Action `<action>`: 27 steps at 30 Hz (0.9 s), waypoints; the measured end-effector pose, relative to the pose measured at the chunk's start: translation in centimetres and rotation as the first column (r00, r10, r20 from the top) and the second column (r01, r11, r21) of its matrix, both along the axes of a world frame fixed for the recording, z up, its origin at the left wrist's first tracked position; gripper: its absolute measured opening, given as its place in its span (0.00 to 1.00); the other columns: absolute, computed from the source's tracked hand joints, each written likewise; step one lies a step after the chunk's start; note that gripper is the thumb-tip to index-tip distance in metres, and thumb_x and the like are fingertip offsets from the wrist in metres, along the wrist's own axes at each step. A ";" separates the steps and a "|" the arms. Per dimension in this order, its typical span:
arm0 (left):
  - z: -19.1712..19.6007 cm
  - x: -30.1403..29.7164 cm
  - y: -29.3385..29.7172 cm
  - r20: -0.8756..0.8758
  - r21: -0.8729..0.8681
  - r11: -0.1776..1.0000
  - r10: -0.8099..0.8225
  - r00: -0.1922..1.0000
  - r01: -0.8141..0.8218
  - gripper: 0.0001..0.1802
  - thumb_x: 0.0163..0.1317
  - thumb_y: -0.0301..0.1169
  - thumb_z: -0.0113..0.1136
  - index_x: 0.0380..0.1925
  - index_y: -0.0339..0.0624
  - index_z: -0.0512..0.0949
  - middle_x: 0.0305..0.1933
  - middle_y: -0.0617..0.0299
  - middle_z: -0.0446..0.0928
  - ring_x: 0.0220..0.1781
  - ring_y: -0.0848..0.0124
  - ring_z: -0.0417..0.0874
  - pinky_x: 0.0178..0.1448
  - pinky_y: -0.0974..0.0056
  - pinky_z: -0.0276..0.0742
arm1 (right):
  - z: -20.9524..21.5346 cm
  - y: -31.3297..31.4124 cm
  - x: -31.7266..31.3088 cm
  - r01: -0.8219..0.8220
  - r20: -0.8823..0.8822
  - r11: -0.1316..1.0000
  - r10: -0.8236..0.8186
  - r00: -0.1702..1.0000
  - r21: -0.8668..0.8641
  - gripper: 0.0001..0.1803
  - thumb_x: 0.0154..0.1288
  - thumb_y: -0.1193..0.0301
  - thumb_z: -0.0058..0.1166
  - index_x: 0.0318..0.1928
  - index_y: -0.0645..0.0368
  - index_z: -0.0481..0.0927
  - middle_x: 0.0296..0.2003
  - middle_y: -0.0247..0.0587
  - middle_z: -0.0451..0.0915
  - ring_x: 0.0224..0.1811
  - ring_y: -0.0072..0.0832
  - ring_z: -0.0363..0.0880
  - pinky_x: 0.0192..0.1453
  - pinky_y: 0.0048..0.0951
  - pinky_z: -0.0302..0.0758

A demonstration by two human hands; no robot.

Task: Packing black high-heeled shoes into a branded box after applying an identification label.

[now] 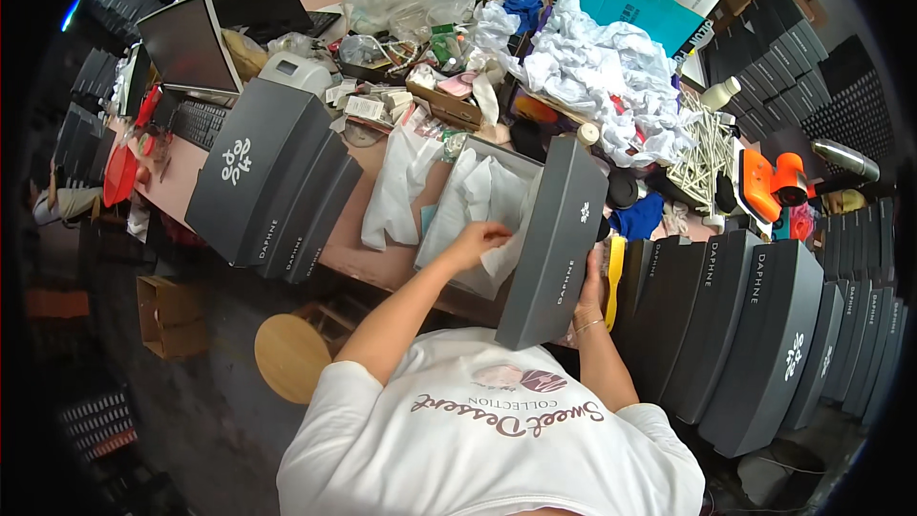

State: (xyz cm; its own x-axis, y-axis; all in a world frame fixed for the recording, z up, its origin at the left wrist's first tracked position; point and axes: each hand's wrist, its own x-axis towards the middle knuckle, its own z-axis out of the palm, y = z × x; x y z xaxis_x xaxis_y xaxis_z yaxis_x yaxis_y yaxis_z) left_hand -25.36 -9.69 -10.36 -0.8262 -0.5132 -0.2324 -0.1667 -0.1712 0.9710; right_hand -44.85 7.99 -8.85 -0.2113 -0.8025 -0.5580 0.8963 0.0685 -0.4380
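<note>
An open dark grey shoebox (511, 155) lies on the table in front of me, with white tissue paper (476, 186) folded inside. Over its right side stands the dark lid (554, 253), tilted on edge. My right hand (589, 291) grips that lid from its right side, the fingers partly hidden behind it. At the box's near end, my left hand (479, 242) has its fingers pinched together at a loose flap of the tissue. The lid hides part of the box.
Stacked dark shoeboxes stand at the left (258, 172) and at the right (755, 344). Crumpled white paper (607, 76) heaps up behind. An orange tape dispenser (759, 184) sits to the right. A round wooden stool (291, 358) and a cardboard carton (170, 315) are on the floor, left.
</note>
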 end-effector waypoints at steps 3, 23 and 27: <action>0.0 1.7 1.4 -0.032 0.425 0.860 0.327 0.944 -0.283 0.23 0.68 0.44 0.51 0.54 0.38 0.74 0.48 0.61 0.77 0.51 0.73 0.75 0.55 0.71 0.70 | -0.9 -1.0 0.2 -0.018 -0.114 1.000 0.021 0.993 0.021 0.34 0.62 0.42 0.49 0.57 0.57 0.72 0.49 0.42 0.78 0.48 0.34 0.79 0.50 0.34 0.79; 3.0 2.4 1.1 -0.090 0.732 0.680 0.151 0.984 -0.037 0.27 0.63 0.41 0.56 0.57 0.33 0.69 0.49 0.54 0.76 0.49 0.72 0.78 0.47 0.67 0.79 | -2.2 -5.5 4.9 0.023 -0.059 0.997 -0.019 0.998 0.074 0.34 0.65 0.42 0.46 0.56 0.58 0.71 0.44 0.41 0.78 0.42 0.30 0.81 0.43 0.31 0.82; 5.4 2.4 0.8 -0.223 0.554 0.825 0.016 0.975 0.113 0.24 0.64 0.41 0.54 0.54 0.35 0.72 0.47 0.56 0.77 0.47 0.72 0.79 0.46 0.67 0.78 | -1.4 -6.1 5.3 0.057 -0.023 0.997 -0.056 0.998 0.044 0.33 0.66 0.44 0.45 0.57 0.58 0.70 0.47 0.43 0.78 0.43 0.32 0.81 0.45 0.33 0.82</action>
State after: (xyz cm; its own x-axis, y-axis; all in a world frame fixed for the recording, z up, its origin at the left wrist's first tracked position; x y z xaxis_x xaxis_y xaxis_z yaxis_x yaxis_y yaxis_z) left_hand -22.91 -8.90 -4.91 -0.9083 -0.3055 -0.2859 0.0058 -0.6925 0.7214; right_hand -39.50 1.94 -10.22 -0.2677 -0.7632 -0.5881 0.8898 0.0382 -0.4547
